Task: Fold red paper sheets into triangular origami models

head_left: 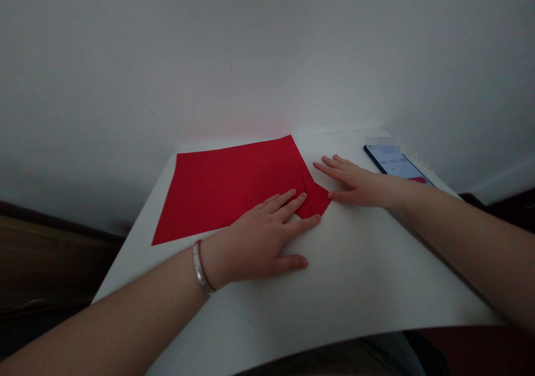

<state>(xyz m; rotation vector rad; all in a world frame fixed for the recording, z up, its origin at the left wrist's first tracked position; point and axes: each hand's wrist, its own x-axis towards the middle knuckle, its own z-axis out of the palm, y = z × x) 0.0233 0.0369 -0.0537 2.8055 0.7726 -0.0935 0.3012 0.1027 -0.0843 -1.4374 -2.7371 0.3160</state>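
A sheet of red paper [221, 189] lies on the white table, its right end folded into a pointed shape with a small crease or gap near the fold. My left hand [267, 237] lies with fingers stretched out, the fingertips on the paper's lower right part by the fold; the thumb is apart on the table. A silver bracelet [200, 270] is round the left wrist. My right hand [345, 182] has its fingers spread, just to the right of the paper, with the thumb tip at the pointed end. Part of the paper's front edge is hidden under my left hand.
A phone [397, 164] with a lit timer screen lies at the table's right edge, beyond my right forearm. The white table [334, 287] meets a pale wall [267, 58] at the back. Brown wood [42, 259] stands to the left below the tabletop.
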